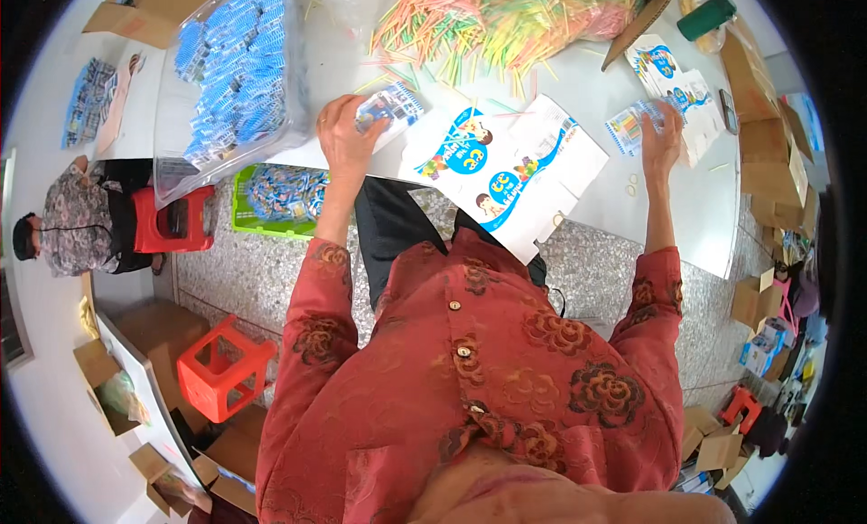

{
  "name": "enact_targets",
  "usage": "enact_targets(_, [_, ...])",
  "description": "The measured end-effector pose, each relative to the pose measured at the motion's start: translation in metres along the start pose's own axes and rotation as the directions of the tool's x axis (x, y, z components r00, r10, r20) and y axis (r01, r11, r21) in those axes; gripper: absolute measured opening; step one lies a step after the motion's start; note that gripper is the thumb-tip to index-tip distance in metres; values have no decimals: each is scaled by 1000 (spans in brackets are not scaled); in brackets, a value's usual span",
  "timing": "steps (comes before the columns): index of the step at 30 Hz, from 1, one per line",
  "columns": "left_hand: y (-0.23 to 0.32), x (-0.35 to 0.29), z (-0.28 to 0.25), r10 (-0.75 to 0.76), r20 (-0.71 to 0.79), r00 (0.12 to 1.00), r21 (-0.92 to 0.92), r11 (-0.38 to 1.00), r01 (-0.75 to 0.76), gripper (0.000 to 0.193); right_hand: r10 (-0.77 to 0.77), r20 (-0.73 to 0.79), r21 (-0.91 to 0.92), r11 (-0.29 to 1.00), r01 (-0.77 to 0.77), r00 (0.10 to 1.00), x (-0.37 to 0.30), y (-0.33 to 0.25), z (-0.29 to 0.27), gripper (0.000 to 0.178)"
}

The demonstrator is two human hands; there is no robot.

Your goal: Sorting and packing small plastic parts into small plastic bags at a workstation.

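My left hand (347, 134) is closed round a small blue-and-white packet (395, 105) at the table's near edge, beside a clear plastic tub. To the right, my right hand (664, 134) pinches another blue-and-white packet (627, 128) just above the table. Between my hands lies a white printed carton blank (533, 185), unfolded flat and overhanging the table edge towards me. More printed carton blanks (697, 104) lie right of my right hand. Two pale rings (632, 184) rest on the table below that hand.
The clear tub (298, 117) holds many blue packets. Colourful straws (433, 36) are heaped at the back, some in a plastic bag. A green roll (706, 16) and a phone (728, 111) are at right. Below the table stand a green crate (242, 203) and red stools (226, 366).
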State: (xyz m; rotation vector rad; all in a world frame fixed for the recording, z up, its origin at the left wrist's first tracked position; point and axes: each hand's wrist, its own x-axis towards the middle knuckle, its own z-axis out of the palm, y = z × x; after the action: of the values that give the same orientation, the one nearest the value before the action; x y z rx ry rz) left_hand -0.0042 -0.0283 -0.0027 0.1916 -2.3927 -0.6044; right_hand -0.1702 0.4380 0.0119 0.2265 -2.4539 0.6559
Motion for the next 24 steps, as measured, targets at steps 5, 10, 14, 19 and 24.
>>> enact_targets(5, [4, -1, 1, -6, -84, 996, 21, 1000, 7, 29, -257, 33, 223, 944, 244, 966, -5, -78, 14, 27])
enact_targets(10, [4, 4, -2, -37, -95, 995, -33, 999, 34, 17, -377, 156, 523, 816, 247, 913, -18, -160, 44, 23])
enact_targets(14, [2, 7, -6, -82, -117, 990, -111, 991, 69, 12, -486, 375, 679, 724, 123, 790, -24, -218, 65, 26])
enact_targets(19, [-2, 5, -9, -100, -127, 987, -183, 980, 76, 10, -474, 394, 740, 672, 34, 787, -32, -270, 103, 31])
enact_targets(24, [-1, 4, -15, -198, -65, 978, -371, 915, 161, 11, -492, 487, 802, 579, -147, 722, -27, -290, 124, 28])
